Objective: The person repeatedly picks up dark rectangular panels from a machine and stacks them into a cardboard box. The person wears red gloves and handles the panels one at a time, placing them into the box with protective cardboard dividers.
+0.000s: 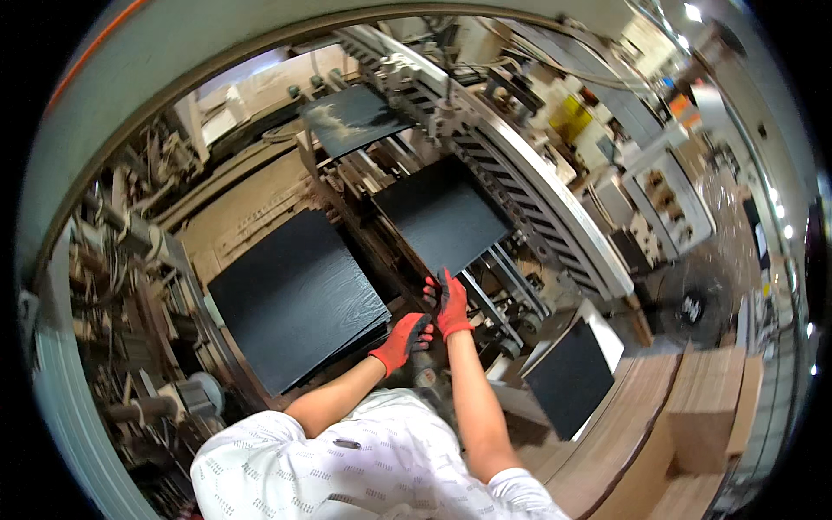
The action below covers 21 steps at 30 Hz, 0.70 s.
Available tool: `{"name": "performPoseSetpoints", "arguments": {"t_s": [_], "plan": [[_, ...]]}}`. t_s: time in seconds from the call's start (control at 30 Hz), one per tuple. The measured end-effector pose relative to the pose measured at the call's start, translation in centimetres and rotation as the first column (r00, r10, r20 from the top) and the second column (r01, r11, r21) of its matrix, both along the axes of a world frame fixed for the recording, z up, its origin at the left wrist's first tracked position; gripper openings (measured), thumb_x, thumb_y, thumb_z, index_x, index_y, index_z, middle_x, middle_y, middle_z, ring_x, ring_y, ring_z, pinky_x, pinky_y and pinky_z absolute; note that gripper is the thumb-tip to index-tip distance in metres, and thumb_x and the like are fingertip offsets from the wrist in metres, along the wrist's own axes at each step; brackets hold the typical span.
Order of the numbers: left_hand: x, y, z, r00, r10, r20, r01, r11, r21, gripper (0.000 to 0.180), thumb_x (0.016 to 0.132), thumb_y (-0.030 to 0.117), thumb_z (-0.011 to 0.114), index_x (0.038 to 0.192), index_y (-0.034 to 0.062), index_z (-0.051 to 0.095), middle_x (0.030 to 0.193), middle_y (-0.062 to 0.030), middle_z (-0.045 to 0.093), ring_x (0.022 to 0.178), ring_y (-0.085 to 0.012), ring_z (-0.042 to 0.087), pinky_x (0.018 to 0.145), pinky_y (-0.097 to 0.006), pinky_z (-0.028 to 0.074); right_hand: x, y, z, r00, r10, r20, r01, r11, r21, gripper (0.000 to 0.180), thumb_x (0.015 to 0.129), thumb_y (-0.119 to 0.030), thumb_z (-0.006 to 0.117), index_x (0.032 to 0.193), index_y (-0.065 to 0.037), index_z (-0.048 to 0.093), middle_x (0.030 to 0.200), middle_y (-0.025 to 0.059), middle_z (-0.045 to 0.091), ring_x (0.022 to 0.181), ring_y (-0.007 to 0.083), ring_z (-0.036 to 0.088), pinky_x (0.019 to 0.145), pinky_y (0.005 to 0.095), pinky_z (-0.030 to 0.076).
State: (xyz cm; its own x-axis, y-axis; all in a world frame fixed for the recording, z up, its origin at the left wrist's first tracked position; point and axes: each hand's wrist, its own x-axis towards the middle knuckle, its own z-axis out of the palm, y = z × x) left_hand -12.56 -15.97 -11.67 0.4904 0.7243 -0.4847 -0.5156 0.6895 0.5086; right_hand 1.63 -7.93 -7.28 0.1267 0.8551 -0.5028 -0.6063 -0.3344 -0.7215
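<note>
Both my hands wear red gloves with dark palms. My right hand (449, 305) is at the near corner of a black flat panel (444, 215) lying on metal rails. Its thumb points up at the panel's edge and its fingers are apart; whether it presses on the panel I cannot make out. Lower and to the left, my left hand (404, 341) has loosely bent fingers with nothing visible in them. It is close to the near right corner of a stack of black panels (299, 299), whose top sheet has a shiny, grained surface.
Another dark panel (357, 120) with a pale dusty smear lies farther along the rails. A slatted metal beam (555, 208) runs along the right. A black board (570, 380) leans beside brown cardboard (637, 390) at the near right. Machine parts (143, 321) crowd the left.
</note>
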Motion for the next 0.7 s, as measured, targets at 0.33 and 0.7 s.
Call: {"name": "performPoseSetpoints", "arguments": {"t_s": [0.33, 0.7], "plan": [[0.9, 1.5, 5.4, 0.989, 0.131, -0.070, -0.122, 0.986, 0.110, 0.035, 0.102, 0.042, 0.058, 0.122, 0.0140, 0.060, 0.107, -0.0040, 0.069, 0.092, -0.0199, 0.067, 0.077, -0.033, 0.052, 3.2, -8.6, 0.9, 0.966, -0.179, 0.186, 0.153, 0.978, 0.141, 0.021, 0.101, -0.024, 0.065, 0.094, -0.005, 0.068, 0.084, -0.0008, 0.065, 0.074, 0.0079, 0.060, 0.066, 0.0261, 0.049], [4.1, -1.2, 10.6, 0.964, -0.111, -0.240, 0.191, 0.921, 0.341, 0.039, 0.100, 0.019, 0.061, 0.137, 0.0076, 0.056, 0.113, -0.0040, 0.066, 0.085, -0.0152, 0.063, 0.066, -0.029, 0.056, 10.8, -32.2, 5.2, 0.737, -0.506, 0.449, 0.446, 0.862, 0.239, 0.015, 0.099, -0.012, 0.061, 0.107, 0.000, 0.064, 0.102, 0.0040, 0.063, 0.080, 0.0118, 0.061, 0.074, 0.0291, 0.054]]}}
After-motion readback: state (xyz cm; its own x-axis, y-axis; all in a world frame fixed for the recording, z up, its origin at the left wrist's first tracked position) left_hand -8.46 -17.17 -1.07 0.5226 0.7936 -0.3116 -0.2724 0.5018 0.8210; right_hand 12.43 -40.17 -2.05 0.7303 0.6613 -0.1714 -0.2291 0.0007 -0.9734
